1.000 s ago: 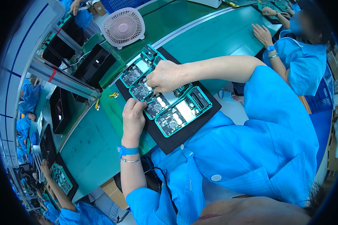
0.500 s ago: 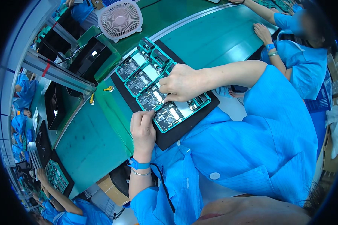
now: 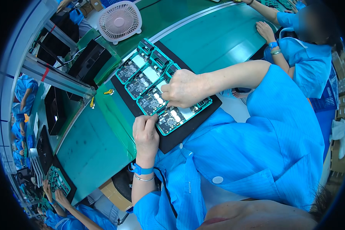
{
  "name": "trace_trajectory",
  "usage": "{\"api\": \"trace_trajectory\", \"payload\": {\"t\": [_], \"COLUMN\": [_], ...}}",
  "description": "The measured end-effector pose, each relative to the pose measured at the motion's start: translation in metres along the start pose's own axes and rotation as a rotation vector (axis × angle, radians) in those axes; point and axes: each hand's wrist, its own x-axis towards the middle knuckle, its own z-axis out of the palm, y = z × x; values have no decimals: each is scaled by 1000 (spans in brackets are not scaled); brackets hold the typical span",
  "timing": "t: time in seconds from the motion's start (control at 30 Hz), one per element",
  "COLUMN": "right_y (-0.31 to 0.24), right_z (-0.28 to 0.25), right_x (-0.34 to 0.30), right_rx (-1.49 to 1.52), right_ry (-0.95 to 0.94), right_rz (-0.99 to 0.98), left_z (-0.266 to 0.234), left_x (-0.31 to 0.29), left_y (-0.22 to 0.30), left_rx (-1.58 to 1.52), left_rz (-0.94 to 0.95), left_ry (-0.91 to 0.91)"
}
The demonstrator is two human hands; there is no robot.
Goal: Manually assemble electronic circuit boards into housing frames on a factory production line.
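Note:
Several green-blue frames holding circuit boards stand side by side in a slanting row on a black mat [image 3: 172, 141]. The nearest circuit board [image 3: 171, 119] lies under and between my hands, with another circuit board [image 3: 150, 101] beside it. My left hand [image 3: 145, 132] is closed, its thumb and fingertips pressed together at the left corner of the nearest frame. My right hand [image 3: 186, 88] is curled over the middle of the two near boards, fingertips down between them. Whatever either hand pinches is too small or hidden to make out.
A green work surface [image 3: 92, 149] carries the mat. Two small yellow pieces [image 3: 109, 92] lie left of it. Beyond stand a pink fan [image 3: 119, 22] and a black open box [image 3: 90, 61]. A co-worker's hand [image 3: 265, 31] rests on the far right surface; others work at lower left.
The view has shifted slightly. My right hand stays closed over the boards with its knuckles turned a little; my left hand keeps its place. The lower-left co-worker's hands have moved over their boards.

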Motion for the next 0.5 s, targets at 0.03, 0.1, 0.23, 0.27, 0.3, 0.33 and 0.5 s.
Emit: {"api": "trace_trajectory", "payload": {"t": [0.03,0.1,0.23,0.27,0.3,0.33,0.5], "right_y": [0,0,0,0,0,0,-1], "right_z": [0,1,1,1,1,2,0], "right_x": [0,0,0,1,1,1,1], "right_rx": [-3,-6,-7,-5,-5,-3,-43], "right_ry": [2,4,11,15,15,25,19], "right_rz": [-10,-20,-32,-40,-40,-48,-80], "left_z": [0,-1,-1,-2,-2,-2,-1], "left_x": [0,0,0,0,0,0,-1], "left_y": [0,1,2,2,3,3,3], "left_rx": [3,4,7,6,11,15,12], "left_rz": [1,-2,-9,-8,-12,-16,-18], "left_ry": [1,-2,-8,-8,-12,-16,-13]}}
